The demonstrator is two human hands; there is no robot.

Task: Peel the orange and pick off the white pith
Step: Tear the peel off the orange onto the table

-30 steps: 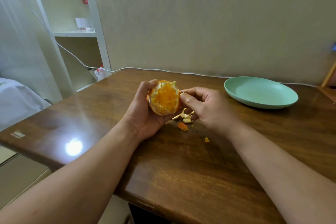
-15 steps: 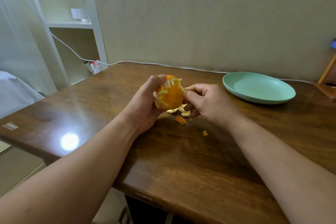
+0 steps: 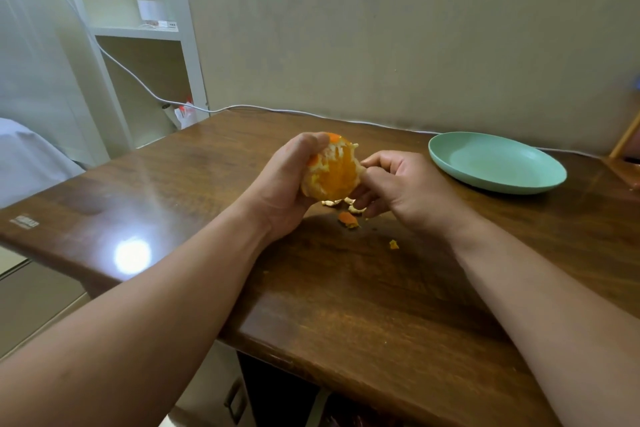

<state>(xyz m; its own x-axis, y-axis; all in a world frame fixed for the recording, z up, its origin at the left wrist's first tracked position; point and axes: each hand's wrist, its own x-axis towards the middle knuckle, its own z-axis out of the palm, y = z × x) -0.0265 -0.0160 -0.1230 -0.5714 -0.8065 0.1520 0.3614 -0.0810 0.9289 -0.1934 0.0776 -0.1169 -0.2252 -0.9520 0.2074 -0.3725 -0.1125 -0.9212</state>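
A mostly peeled orange (image 3: 332,172) with white pith strands and small patches of rind is held just above the wooden table (image 3: 363,291). My left hand (image 3: 280,184) wraps around its left side and grips it. My right hand (image 3: 401,189) touches the orange's right edge, thumb and fingertips pinched on a bit of pith or peel there. Torn peel scraps (image 3: 348,218) lie on the table under the hands, and one tiny crumb (image 3: 393,244) sits nearer to me.
A pale green plate (image 3: 540,180) sits at the back right of the table. A white cable (image 3: 277,111) runs along the wall at the table's far edge. White shelving (image 3: 145,35) stands at the back left. The table's left edge drops off beside a bed.
My left hand has turned the orange so its peeled face points more to the right. My right hand stayed pinched at its right edge. The camera view shifted slightly.
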